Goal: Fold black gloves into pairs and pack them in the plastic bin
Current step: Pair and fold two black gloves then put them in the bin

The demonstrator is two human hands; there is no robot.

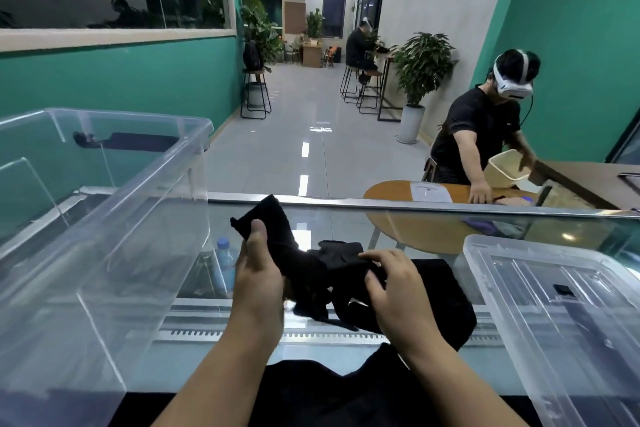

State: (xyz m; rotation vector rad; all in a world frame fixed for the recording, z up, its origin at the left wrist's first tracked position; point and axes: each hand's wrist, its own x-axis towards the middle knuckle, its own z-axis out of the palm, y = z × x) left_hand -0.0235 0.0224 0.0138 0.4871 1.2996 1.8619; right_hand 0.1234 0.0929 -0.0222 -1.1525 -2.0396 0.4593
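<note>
Right hand (394, 291): we pinch the black gloves (311, 270), fingers curled on the cloth.
Left hand (258, 274): thumb clamps a raised cuff.
Gloves: held above the tabletop (433, 360), fold unfinished.
Plastic bin (104, 218): left, apparently nothing packed.

Glass counter (398, 215) is carrying everything w/ its metal edge running just beyond my grip. Clear plastic bin (104, 218) is sitting on it left of my grip, clear lid (554, 305) lying flat to the right, black gloves (446, 302) piling directly under my grip.
</note>
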